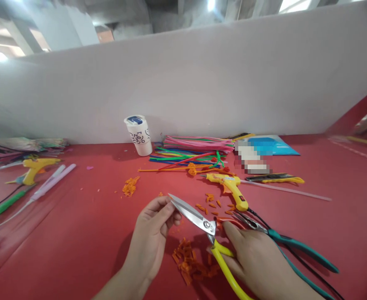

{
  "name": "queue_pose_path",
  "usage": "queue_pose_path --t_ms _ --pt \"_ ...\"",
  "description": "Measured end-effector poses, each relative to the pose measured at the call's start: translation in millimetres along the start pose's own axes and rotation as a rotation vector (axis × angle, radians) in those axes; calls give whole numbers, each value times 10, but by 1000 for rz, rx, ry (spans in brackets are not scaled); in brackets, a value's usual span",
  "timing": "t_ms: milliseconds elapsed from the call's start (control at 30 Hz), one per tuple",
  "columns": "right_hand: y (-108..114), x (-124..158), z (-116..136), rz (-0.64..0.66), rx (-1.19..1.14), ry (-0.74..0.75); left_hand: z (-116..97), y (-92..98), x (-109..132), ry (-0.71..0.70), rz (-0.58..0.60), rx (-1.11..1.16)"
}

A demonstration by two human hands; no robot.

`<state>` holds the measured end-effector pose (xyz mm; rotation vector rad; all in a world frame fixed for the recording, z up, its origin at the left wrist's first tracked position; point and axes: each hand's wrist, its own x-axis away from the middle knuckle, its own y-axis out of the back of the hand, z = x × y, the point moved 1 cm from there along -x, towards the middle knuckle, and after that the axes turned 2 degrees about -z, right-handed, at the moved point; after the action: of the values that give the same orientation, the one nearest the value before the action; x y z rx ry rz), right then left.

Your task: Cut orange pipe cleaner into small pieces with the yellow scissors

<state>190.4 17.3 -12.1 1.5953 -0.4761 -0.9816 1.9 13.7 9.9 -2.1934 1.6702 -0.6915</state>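
1. On a red tabletop (92, 225), scissors (206, 225) reach between a person's two bare hands, beside a loose heap of short orange pieces (186, 254).
2. The right hand (255, 254) curls around the handles, one yellow and one orange-red; the blades appear parted only slightly at the tips.
3. The left hand (153, 233) has thumb and fingers drawn together at the blade tips; whether anything small is pinched there cannot be told.
4. Stiff and metal-bladed, the scissors look likely to carry some weight toward the pivot; the handles offer the sure hold, and the points call for care with the fingertips.
5. Fuzzy-looking, the orange pieces should prove light and soft, apt to bend or scatter if brushed; a gentle pinch at mid-length would suit them better than a full grip.
6. Beyond the blades, tapered orange bits (212, 205) lie scattered near a yellow glue gun (233, 187); green-handled pliers (291, 241) rest just beside the right hand.
7. Near the pale partition (195, 83), a white tumbler (143, 137) stands beside bundled coloured stems (198, 143).
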Motion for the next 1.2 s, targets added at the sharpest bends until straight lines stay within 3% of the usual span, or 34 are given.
queue_pose_path --t_ms 567,667,800,900,1067,1200 --pt "-64 13 -38 33 -37 -93 18 21 -26 -3 -32 -22" --pt "-33 -21 -10 111 -308 -251 27 -9 -3 62 36 -51" --pt "74 -90 76 207 -984 -503 97 -77 95 303 240 -120" --pt "127 -112 118 312 -1302 -667 154 -124 176 412 350 -184" --pt "103 -119 125 395 -1485 -729 203 -154 227 473 416 -295" --pt "111 -125 129 386 -1447 -695 221 -148 208 460 416 -360"
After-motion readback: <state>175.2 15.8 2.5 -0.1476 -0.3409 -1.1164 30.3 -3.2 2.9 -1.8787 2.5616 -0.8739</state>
